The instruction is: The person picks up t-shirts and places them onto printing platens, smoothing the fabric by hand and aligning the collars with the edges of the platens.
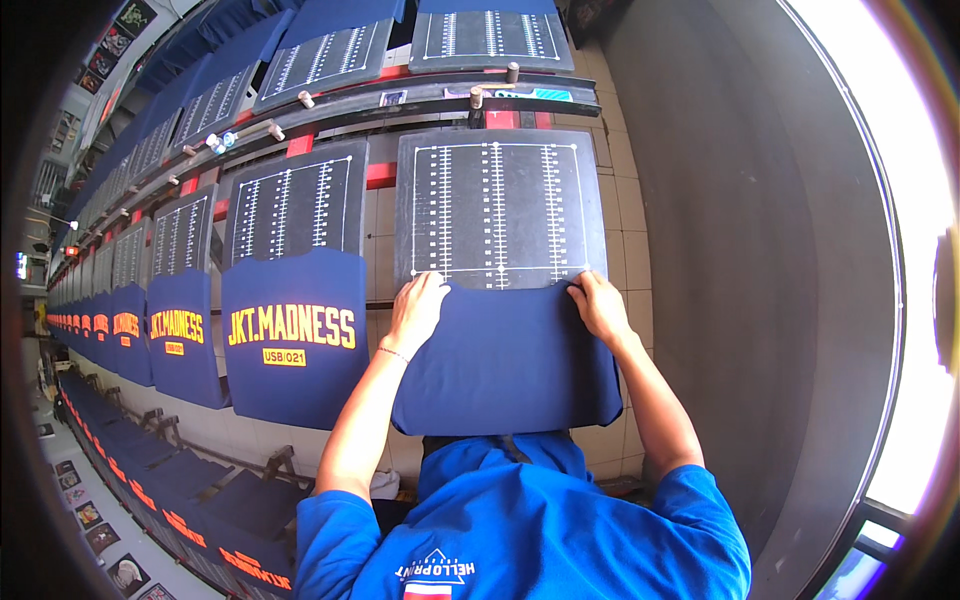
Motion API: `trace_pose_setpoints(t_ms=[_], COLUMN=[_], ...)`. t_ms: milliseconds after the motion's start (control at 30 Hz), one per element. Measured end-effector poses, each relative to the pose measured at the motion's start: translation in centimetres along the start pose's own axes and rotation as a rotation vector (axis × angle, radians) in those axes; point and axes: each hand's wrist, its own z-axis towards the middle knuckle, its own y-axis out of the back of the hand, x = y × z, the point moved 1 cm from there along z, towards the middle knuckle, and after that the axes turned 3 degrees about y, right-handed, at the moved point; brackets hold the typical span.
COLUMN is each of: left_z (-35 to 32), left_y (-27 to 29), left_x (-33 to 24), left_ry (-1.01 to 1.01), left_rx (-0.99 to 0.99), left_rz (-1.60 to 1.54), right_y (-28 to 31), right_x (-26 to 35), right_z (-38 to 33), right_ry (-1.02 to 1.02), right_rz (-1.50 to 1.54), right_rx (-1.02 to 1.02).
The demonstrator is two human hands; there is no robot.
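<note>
Lying lengthwise along the board [498, 205], navy shirt [505, 360] under both hands.

My hands, left hand [415, 305] and right hand [598, 303], on shirt [505, 365] over pallet [498, 205], printed shirt [294, 335] to their left, rail [400, 105] beyond.

Lower half of the board [500, 205] hidden under the navy shirt [505, 350]. Fingertips of both hands, left [415, 312] and right [598, 305], tucked at the shirt's top edge; grip unclear. Far boards [95, 300] at left too small to read; person's torso cut off by the bottom edge.
</note>
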Motion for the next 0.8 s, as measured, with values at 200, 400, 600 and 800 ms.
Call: trace_pose_setpoints(t_ms=[200, 400, 600, 800], left_z=[4.4, 6.4, 6.3, 5.8], left_y=[1.1, 0.4, -0.1, -0.2], left_x=[1.0, 2.3, 3.1, 0.9], left_ry=[-0.046, -0.073, -0.066, -0.017], left_rx=[-0.029, 0.002, 0.018, -0.142], left_rz=[-0.025, 0.044, 0.094, 0.277], right_y=[0.6, -0.2, -0.8, -1.2], right_x=[-0.2, -0.8, -0.6, -0.8], right_z=[3.7, 5.5, 5.6, 5.8], right_ry=[0.031, 0.050, 0.070, 0.046], right_rz=[-0.008, -0.110, -0.148, -0.201], right_rx=[-0.147, -0.146, -0.166, -0.186])
